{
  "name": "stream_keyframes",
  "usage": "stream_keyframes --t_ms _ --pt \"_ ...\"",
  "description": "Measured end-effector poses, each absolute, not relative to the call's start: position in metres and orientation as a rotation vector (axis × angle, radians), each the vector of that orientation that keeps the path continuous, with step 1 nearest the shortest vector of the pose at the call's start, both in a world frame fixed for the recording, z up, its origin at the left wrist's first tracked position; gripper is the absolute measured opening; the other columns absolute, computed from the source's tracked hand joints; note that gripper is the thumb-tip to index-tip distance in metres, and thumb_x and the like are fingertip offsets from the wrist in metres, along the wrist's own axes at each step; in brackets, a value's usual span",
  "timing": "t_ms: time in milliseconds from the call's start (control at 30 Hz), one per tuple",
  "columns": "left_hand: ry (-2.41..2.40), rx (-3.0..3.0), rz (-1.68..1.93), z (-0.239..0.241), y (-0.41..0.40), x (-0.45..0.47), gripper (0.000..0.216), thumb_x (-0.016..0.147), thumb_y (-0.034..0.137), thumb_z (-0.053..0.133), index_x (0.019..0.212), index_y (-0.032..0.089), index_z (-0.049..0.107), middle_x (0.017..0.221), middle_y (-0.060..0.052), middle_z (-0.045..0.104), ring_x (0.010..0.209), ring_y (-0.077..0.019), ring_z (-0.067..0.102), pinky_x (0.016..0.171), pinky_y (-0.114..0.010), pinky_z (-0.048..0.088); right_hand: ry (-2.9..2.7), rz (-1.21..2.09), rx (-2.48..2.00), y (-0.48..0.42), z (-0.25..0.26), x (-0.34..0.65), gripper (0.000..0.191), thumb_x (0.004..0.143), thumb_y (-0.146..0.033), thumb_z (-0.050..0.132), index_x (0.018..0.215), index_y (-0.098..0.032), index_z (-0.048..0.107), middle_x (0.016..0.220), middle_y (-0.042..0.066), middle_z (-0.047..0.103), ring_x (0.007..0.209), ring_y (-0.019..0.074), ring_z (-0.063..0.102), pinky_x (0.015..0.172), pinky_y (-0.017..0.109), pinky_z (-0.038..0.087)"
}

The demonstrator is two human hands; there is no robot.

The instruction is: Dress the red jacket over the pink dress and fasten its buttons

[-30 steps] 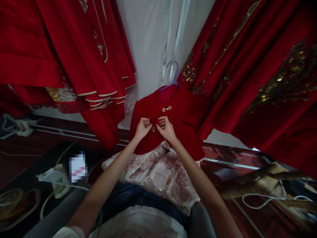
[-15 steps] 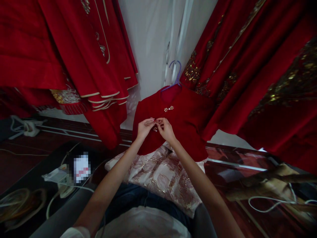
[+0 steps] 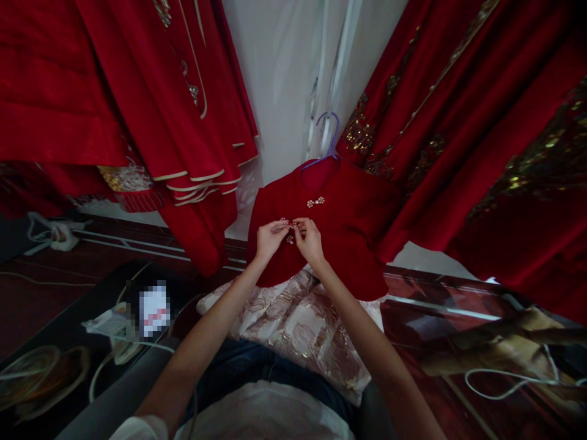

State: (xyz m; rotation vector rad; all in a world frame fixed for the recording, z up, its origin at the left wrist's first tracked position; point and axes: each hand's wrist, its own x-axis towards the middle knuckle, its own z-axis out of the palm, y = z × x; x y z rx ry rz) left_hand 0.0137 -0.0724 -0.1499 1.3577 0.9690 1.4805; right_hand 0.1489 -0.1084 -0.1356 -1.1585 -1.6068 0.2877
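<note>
A red short-sleeved jacket (image 3: 353,232) hangs from a purple hanger (image 3: 332,144) in front of me, its lower part over my lap. Flower-shaped jewelled clasps run down its front; the top clasp (image 3: 315,201) is joined across the opening. At the middle clasp, my left hand (image 3: 271,236) pinches one side with closed fingertips. Close against it, my right hand (image 3: 308,237) pinches the other side. The fingertips partly cover this clasp, so I cannot tell whether it is fastened. Just below the hands shows a lower clasp (image 3: 290,239).
Red garments (image 3: 174,110) with pale piping hang at the left, and gold-sequined red garments (image 3: 463,122) at the right. Patterned pink-white cloth (image 3: 302,324) covers my lap. A dark surface at the left bears a blurred-out white item (image 3: 155,308) and cables. A white cord (image 3: 499,385) lies at the right.
Both hands stay at the middle clasp, with only slight finger movement. The whole view has shifted a little, so everything appears slightly further right.
</note>
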Motion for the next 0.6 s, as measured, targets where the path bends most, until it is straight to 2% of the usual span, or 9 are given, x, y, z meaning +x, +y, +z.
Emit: stream_keyframes --t_ms 333,600 --pt "1.012 1.436 1.501 -0.1495 -0.0752 0.0153 0.026 0.071 0.026 0.072 0.094 0.014 0.074 0.096 -0.011 0.075 0.088 -0.0208 0.071 0.089 -0.037 0.056 -1.547 0.286 -1.179 -0.1073 -0.1354 0.1441 0.019 0.092 -0.032 0.047 0.099 -0.019 0.058 0.091 0.008 0.057 0.073 0.0155 0.057 0.071 0.03 0.052" --pt "1.003 1.386 1.453 -0.1435 -0.0718 0.011 0.026 0.063 0.027 0.078 0.085 0.013 0.075 0.089 -0.011 0.075 0.083 -0.0216 0.072 0.084 -0.036 0.056 -1.547 0.268 -1.203 -0.1069 -0.1313 0.143 0.016 0.091 -0.03 0.048 0.097 -0.019 0.059 0.089 0.007 0.056 0.07 0.015 0.056 0.069 0.03 0.052"
